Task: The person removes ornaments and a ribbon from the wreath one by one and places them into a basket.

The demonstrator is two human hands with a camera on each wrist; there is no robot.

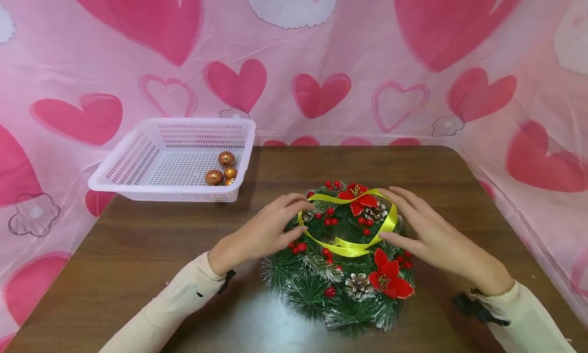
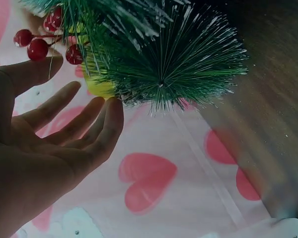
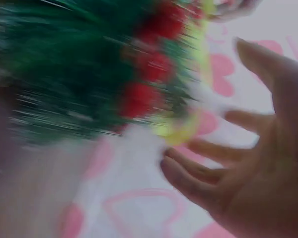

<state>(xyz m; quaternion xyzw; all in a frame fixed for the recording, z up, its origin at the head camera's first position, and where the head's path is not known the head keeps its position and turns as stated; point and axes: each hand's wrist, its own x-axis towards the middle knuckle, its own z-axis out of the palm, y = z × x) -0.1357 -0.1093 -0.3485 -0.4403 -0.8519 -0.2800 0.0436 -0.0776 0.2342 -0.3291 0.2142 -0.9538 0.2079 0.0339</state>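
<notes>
A green Christmas wreath (image 1: 310,292) with frosted tips lies on the table, decorated with red berries (image 1: 366,231), pinecones (image 1: 358,285) and red poinsettia flowers (image 1: 389,275). A shiny yellow ribbon (image 1: 350,250) forms a loop on top, around the wreath's middle. My left hand (image 1: 268,228) is at the loop's left side, fingers loosely bent and fingertips right at the ribbon. At the opposite side is my right hand (image 1: 434,235), fingers spread and relaxed beside the ribbon. In the right wrist view, the wreath is blurred and the right palm (image 3: 258,183) holds nothing.
A white perforated plastic basket (image 1: 170,191) stands at the table's back left, with several copper-coloured shiny balls (image 1: 213,177) in its right corner. Behind the brown wooden table (image 1: 151,230) hangs a pink cloth (image 1: 275,52) with hearts.
</notes>
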